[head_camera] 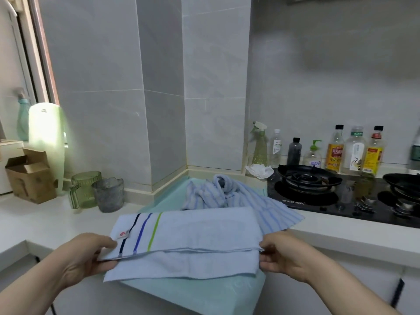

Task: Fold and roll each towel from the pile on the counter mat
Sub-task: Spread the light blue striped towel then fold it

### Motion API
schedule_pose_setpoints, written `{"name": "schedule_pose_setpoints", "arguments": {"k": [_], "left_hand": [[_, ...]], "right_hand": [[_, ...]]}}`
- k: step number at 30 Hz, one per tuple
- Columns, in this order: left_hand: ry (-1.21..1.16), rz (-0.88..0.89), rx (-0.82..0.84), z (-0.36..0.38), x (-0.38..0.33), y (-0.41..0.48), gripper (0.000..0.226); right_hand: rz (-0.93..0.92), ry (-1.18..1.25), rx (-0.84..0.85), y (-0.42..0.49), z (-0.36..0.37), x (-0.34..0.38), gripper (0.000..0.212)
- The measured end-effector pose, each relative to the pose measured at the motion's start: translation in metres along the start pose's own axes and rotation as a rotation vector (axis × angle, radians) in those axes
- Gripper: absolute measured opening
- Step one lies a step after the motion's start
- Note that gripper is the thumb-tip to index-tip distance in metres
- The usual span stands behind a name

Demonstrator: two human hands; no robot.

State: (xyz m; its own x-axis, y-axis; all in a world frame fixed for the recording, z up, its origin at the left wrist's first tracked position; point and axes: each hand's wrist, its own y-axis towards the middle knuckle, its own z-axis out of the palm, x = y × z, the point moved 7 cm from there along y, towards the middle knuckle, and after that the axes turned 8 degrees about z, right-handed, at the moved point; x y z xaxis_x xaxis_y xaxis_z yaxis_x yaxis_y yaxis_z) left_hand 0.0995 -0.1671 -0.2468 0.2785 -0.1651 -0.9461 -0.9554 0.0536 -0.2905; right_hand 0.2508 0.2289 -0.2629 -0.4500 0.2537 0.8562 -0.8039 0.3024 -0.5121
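On the white counter [34, 223], a green mat [204, 296]. Across the mat's near half, a pale blue towel [186, 233], folded lengthwise, stripes at its left end. At the mat's far end, a heap of striped towels [218, 192]. Pinched at the mat's left side by the left hand [88, 255], at the right side by the right hand [284, 253], fingers curled on the cloth.

The towel [193, 235] is soft matt terry cloth. The mat [204, 294] looks smooth, the tabletop [41, 219] faintly glossy, the stove top [341, 201] shiny black glass.
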Motion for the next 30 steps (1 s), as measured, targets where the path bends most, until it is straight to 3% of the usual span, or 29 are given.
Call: {"name": "schedule_pose_setpoints", "arguments": {"k": [2, 5, 7, 11, 15, 17, 22, 26, 30], "left_hand": [[0.007, -0.02, -0.017, -0.004, 0.003, -0.006, 0.01], [0.14, 0.027, -0.002, -0.006, 0.003, -0.02, 0.023], [0.232, 0.099, 0.006, -0.004, 0.003, -0.034, 0.03], [0.073, 0.144, 0.076, 0.008, 0.011, -0.047, 0.027], [0.003, 0.182, 0.001, 0.012, 0.013, -0.042, 0.022], [-0.006, 0.204, -0.053, 0.012, 0.012, -0.038, 0.021], [-0.004, 0.156, -0.105, 0.001, 0.016, -0.026, 0.018], [-0.032, 0.075, 0.009, 0.001, 0.017, -0.025, 0.015], [-0.053, 0.071, 0.105, 0.005, 0.015, -0.035, 0.021]], "right_hand": [[0.015, 0.153, 0.096, -0.004, 0.006, -0.003, 0.023], [-0.031, 0.266, 0.209, -0.01, 0.015, -0.001, 0.033], [-0.061, 0.273, 0.244, -0.019, 0.023, 0.0, 0.026], [-0.074, 0.287, 0.213, -0.026, 0.034, -0.002, 0.019], [0.002, 0.447, 0.219, -0.025, 0.044, -0.01, 0.02], [-0.001, 0.448, 0.188, -0.025, 0.044, -0.012, 0.018], [-0.057, 0.162, -0.108, -0.017, 0.026, -0.015, 0.007], [-0.075, 0.124, -0.199, -0.02, 0.017, -0.01, 0.023], [-0.034, 0.115, -0.149, -0.019, 0.019, -0.013, 0.007]]}}
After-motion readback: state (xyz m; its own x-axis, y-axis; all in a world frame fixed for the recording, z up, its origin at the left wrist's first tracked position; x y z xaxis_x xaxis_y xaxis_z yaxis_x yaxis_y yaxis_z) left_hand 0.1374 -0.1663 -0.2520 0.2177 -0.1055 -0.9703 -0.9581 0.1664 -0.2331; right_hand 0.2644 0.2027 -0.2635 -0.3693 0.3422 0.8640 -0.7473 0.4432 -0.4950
